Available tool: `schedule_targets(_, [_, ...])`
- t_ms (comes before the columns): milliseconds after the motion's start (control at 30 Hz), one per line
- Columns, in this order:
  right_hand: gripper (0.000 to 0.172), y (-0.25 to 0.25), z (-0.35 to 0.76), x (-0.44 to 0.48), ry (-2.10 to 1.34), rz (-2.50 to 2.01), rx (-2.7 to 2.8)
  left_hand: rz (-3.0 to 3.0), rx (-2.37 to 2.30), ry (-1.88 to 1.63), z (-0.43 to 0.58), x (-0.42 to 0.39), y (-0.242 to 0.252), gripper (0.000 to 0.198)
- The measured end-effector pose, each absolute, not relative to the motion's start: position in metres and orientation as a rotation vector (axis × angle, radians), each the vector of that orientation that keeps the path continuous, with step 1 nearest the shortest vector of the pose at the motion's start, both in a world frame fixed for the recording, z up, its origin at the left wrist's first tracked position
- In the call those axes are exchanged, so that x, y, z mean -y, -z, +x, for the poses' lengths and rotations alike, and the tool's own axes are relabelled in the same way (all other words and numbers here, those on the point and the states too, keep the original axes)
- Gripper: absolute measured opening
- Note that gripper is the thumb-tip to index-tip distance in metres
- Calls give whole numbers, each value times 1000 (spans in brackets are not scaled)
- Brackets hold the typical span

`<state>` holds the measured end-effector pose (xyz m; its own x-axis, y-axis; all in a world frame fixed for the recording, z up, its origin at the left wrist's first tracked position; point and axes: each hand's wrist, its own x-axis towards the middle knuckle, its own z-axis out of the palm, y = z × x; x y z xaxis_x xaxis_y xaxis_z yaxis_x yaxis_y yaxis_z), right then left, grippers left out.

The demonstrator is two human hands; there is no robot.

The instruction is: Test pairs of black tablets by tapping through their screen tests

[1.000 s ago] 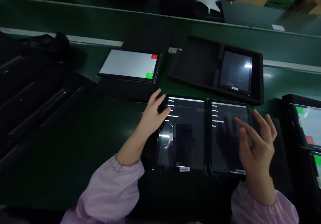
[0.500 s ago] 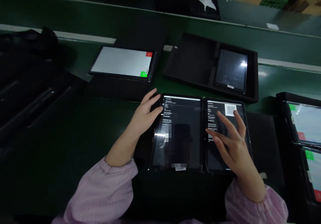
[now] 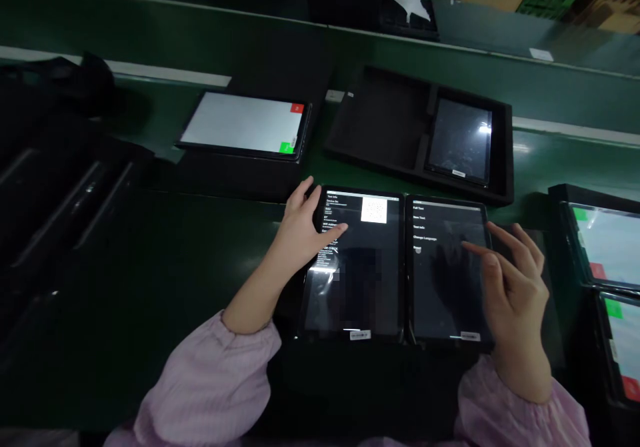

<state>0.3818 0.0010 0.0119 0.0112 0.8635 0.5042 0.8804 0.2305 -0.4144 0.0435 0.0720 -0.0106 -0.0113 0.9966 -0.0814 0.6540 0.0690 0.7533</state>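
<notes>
where the left tablet (image 3: 367,267) lies face up, the left hand (image 3: 303,232), fingers spread, spans its left edge; just right of it lies the right tablet (image 3: 443,283), the right hand (image 3: 517,287) pointing above. neither grips; light fingertip taps advised.

My left forearm (image 3: 250,303) slants toward one o'clock, my left hand (image 3: 304,230) spread, its thumb (image 3: 334,233) stretched toward two. My right forearm (image 3: 530,370) stands near twelve; my right hand (image 3: 520,293) is loosely bent, fingers parted, its index finger (image 3: 479,249) pointing toward ten o'clock
</notes>
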Motion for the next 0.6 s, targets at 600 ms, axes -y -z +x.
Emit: schedule_targets(600, [35, 0, 374, -24, 68, -1639, 1905, 1463, -1726, -957, 42, -82, 15, 52])
